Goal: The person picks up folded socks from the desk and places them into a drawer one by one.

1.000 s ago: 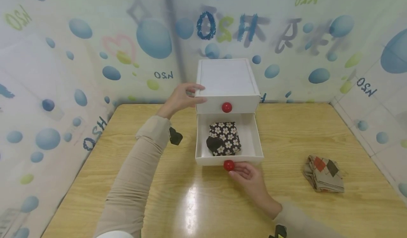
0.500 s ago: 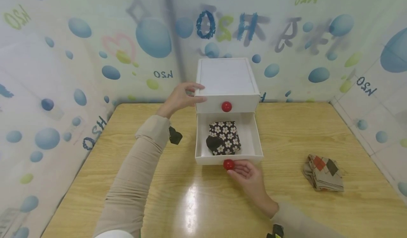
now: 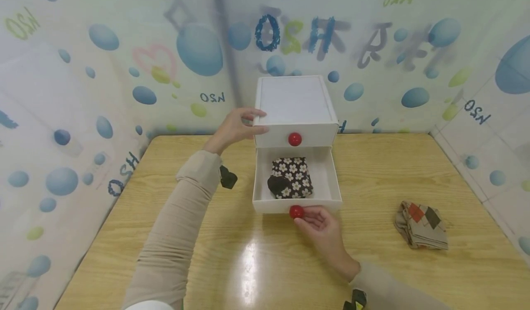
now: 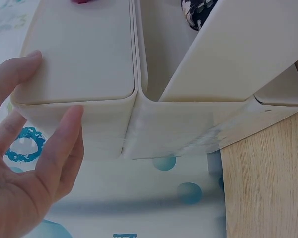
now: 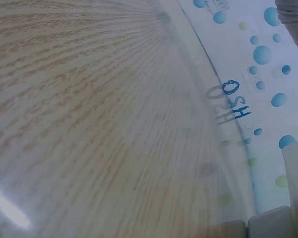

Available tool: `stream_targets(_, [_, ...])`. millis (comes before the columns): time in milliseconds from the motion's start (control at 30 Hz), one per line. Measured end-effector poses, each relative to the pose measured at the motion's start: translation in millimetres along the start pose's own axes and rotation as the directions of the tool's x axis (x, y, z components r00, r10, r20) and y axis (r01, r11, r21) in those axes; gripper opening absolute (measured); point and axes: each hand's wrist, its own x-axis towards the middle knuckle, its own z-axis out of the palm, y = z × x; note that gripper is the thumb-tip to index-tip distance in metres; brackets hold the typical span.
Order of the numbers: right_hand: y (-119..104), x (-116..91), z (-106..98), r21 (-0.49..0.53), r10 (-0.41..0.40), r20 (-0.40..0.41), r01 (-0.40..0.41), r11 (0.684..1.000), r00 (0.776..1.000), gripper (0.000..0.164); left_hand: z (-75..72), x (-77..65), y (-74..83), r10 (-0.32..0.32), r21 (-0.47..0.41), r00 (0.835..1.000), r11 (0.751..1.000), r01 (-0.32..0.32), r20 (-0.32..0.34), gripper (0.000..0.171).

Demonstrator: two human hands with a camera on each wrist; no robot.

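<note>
A white two-drawer cabinet (image 3: 295,99) stands at the back of the table. Its upper drawer, with a red knob (image 3: 295,139), is closed. The lower drawer (image 3: 333,181) is pulled out and holds what looks like a folded black flowered sock (image 3: 293,176). My left hand (image 3: 237,125) holds the cabinet's upper left corner, thumb on the front and fingers at the top edge and side, as the left wrist view also shows. My right hand (image 3: 325,232) pinches the lower drawer's red knob (image 3: 296,212). The right wrist view does not show these fingers on the knob.
Folded beige argyle socks (image 3: 422,225) lie on the wooden table (image 3: 215,264) to the right. Patterned sheeting (image 3: 157,29) encloses the table at the back and both sides, close behind the cabinet.
The lower drawer has slid slightly inward, away from me, with the flowered sock in it. My right hand has moved along with the knob; my left hand stays on the corner.
</note>
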Motion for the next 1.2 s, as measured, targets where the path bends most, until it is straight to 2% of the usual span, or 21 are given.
stream_targets(333, [-6, 11, 4, -0.016, 0.07, -0.039, -0.071, 0.997, 0.997, 0.026, 0.0, 0.8, -2.8, 0.005, 0.002, 1.0, 1.0, -0.005, 0.004, 0.049])
stream_targets(600, [-5, 26, 4, -0.02, 0.041, -0.035, -0.042, 0.999, 0.999, 0.025, 0.2, 0.7, -4.1, 0.003, -0.001, 1.0, 1.0, -0.003, -0.001, 0.048])
stream_targets(733, [-5, 34, 5, -0.031, 0.057, -0.04, -0.059, 0.998, 0.998, 0.024, 0.3, 1.0, -4.7, 0.01, -0.003, 1.0, 1.0, -0.01, -0.002, 0.047])
stream_targets(967, [-3, 53, 5, -0.073, 0.144, -0.058, -0.148, 0.986, 0.988, 0.024, 0.1, 1.1, -5.6, 0.013, -0.007, 1.0, 1.0, -0.013, -0.002, 0.047])
stream_targets(1200, [2, 73, 7, -0.06, 0.143, -0.065, -0.147, 0.987, 0.988, 0.025, -0.2, 1.3, -4.5, 0.008, 0.005, 1.0, 1.0, -0.008, 0.0, 0.047])
